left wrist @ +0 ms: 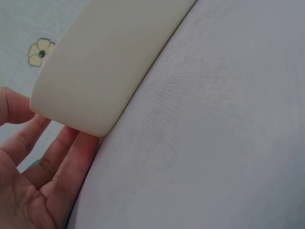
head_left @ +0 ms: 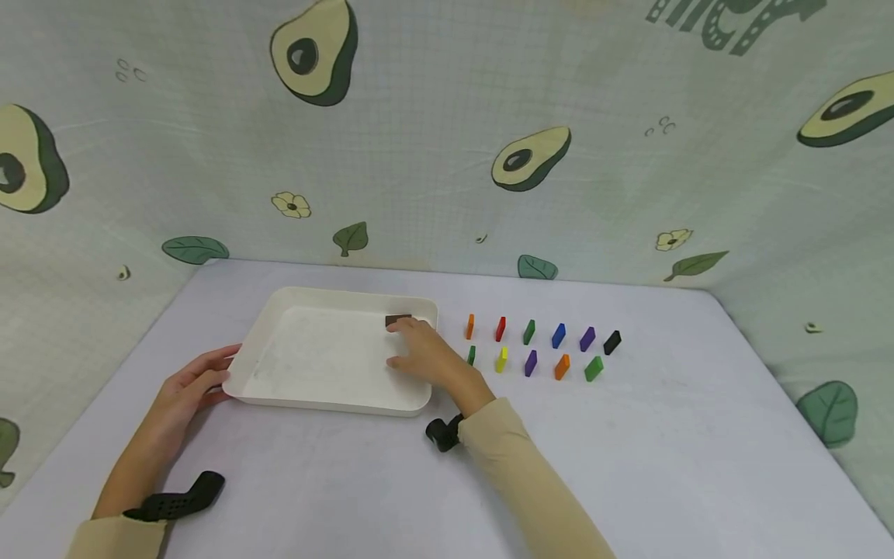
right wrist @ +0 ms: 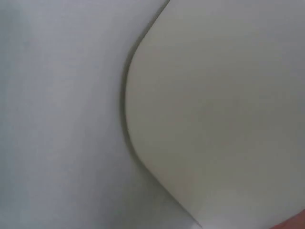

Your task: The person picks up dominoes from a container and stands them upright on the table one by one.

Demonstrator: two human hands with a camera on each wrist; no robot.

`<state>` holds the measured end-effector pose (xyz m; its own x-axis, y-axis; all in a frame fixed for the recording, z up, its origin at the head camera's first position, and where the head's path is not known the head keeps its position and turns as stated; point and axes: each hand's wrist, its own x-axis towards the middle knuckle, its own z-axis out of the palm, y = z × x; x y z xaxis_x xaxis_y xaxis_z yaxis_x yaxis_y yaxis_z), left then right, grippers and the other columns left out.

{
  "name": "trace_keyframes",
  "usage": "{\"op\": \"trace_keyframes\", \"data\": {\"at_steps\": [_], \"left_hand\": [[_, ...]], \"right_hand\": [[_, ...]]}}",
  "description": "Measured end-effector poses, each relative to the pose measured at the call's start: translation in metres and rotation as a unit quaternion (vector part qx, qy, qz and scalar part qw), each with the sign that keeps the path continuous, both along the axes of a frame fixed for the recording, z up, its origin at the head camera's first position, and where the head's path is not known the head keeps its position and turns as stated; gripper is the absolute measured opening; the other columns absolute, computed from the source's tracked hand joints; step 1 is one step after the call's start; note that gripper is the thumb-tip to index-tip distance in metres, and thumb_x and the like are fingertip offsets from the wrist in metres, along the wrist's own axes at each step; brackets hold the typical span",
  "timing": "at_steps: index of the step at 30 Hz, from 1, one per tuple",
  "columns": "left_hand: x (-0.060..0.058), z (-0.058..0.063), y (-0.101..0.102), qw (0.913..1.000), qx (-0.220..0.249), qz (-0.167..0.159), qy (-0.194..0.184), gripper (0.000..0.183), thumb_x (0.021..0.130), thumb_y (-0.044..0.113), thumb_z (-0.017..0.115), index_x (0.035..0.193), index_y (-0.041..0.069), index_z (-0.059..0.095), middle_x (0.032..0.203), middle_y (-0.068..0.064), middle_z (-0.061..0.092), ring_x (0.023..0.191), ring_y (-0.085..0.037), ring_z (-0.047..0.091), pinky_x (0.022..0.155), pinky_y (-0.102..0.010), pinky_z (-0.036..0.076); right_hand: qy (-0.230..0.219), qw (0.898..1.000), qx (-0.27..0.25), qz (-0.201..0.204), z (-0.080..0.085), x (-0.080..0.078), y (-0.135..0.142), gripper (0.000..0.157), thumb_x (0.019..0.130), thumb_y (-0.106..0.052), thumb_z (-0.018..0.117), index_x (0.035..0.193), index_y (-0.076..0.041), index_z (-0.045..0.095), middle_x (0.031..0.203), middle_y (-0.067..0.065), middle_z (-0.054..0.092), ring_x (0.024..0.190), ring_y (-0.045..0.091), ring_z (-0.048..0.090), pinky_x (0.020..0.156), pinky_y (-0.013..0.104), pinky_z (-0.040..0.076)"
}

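A shallow white tray lies on the table, left of middle. My left hand is at its left end, with fingers against the outer wall; in the left wrist view, fingers meet the tray's corner and the thumb touches near its rim. Over the tray's right end reaches my right hand, thumb and index finger spread apart. A dark brown block is inside the tray by the back right corner, its lower edge partly behind the index finger. The right wrist view shows the tray's rounded corner and a sliver of finger.
Two rows of small coloured blocks stand right of the tray, among them a red block, a yellow block and a black block. My right forearm crosses the table's front. A cloth with avocado prints hangs behind.
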<state>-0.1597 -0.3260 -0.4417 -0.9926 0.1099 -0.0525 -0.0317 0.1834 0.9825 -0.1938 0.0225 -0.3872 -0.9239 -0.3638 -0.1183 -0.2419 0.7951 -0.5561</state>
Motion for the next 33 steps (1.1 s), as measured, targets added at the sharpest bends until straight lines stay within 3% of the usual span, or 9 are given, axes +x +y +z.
{"op": "trace_keyframes", "data": {"at_steps": [10,22,28,33], "left_hand": [[0.001,0.001,-0.001,0.9998,-0.021,0.004,0.001,0.042,0.096,0.032,0.050,0.136,0.017,0.047,0.113,0.030,0.052,0.089,0.008,0.057,0.071,-0.011,0.049],[0.001,0.000,-0.002,1.0000,-0.008,0.002,0.002,0.041,0.096,0.029,0.050,0.135,0.017,0.047,0.114,0.029,0.052,0.090,0.008,0.057,0.071,-0.011,0.049],[0.001,0.001,-0.002,0.9999,-0.010,0.002,0.004,0.040,0.097,0.028,0.049,0.135,0.017,0.047,0.113,0.029,0.053,0.090,0.007,0.057,0.072,-0.011,0.049],[0.000,0.000,-0.001,0.9999,-0.012,0.000,0.009,0.041,0.097,0.028,0.050,0.135,0.016,0.048,0.114,0.028,0.053,0.089,0.006,0.057,0.072,-0.011,0.049]], "right_hand": [[-0.007,0.993,0.116,0.010,0.001,-0.002,-0.010,0.063,0.088,-0.037,0.061,0.143,-0.016,0.037,0.153,0.007,0.026,0.141,0.024,0.024,0.114,0.039,0.023],[-0.003,0.982,0.188,0.019,0.002,-0.005,-0.016,0.068,0.091,-0.048,0.052,0.147,-0.019,0.027,0.155,0.004,0.021,0.143,0.024,0.017,0.115,0.040,0.019],[0.016,0.977,0.210,0.029,0.001,-0.004,-0.016,0.061,0.091,-0.048,0.052,0.142,-0.019,0.038,0.153,0.002,0.027,0.141,0.021,0.023,0.112,0.039,0.024],[0.046,0.977,0.206,0.040,0.000,-0.002,-0.014,0.053,0.091,-0.042,0.054,0.138,-0.017,0.045,0.141,0.002,0.043,0.132,0.017,0.038,0.107,0.035,0.031]]}}
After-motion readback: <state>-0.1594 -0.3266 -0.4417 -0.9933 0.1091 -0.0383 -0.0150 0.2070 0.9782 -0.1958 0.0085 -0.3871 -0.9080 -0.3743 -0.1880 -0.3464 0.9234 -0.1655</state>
